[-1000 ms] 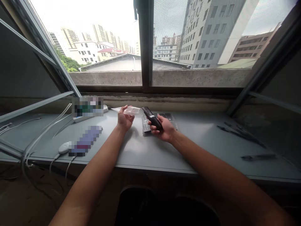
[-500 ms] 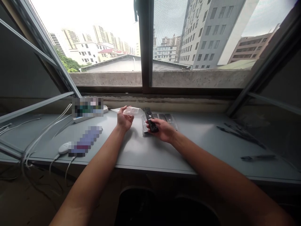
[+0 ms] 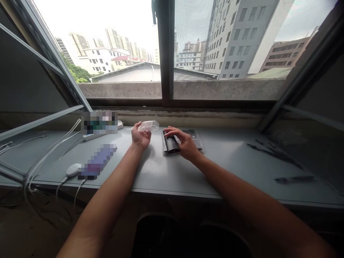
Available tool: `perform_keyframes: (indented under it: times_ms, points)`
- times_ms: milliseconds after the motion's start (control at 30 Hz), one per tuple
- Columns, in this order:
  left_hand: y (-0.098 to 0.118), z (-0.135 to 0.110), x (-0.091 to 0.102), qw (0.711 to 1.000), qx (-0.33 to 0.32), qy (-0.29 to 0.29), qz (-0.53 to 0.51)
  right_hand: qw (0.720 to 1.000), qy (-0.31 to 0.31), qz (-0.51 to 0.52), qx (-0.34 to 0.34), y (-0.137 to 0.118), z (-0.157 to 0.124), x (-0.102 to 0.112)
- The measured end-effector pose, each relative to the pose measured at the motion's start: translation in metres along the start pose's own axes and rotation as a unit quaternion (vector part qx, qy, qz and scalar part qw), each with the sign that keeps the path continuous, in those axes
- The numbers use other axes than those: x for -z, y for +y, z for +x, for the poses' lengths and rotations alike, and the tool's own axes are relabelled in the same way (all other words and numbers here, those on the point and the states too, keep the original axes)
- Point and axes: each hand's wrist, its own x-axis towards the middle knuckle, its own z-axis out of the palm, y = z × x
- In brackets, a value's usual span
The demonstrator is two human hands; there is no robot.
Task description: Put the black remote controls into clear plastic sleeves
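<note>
My left hand (image 3: 140,136) is raised palm up over the grey sill and pinches a clear, crumpled plastic bag (image 3: 148,125) between its fingertips. My right hand (image 3: 183,142) lies fingers down on a black remote control (image 3: 170,142), pressing it flat among a few other dark remotes (image 3: 194,138) lined up side by side on the sill. The fingers curve over the remote's top and hide much of it.
A grey sill (image 3: 161,168) runs under the window. To the left lie a white power strip (image 3: 94,135), white cables (image 3: 53,150), a small white puck-shaped device (image 3: 72,169) and a blurred flat item (image 3: 98,162). Dark thin tools (image 3: 274,152) lie at the right.
My right hand has lowered the black remote from a tilted hold in the air onto the sill beside the other remotes. The left hand keeps the plastic bag and has barely moved.
</note>
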Motion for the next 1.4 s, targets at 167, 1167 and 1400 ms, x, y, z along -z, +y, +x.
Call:
perform_keyframes:
  times_ms: [167,1167,1400]
  points:
    - [-0.001,0.001,0.001,1.0,-0.007,-0.013,0.015,0.997,-0.029,-0.054,0.045,0.009,0.0,0.0]
    - [0.007,0.008,0.005,0.994,-0.098,0.023,0.035,0.984,0.094,0.027,-0.152,0.004,-0.001,-0.003]
    - [0.008,0.008,0.006,0.994,-0.099,0.013,0.039,0.982,0.069,0.015,-0.173,0.01,0.0,-0.002]
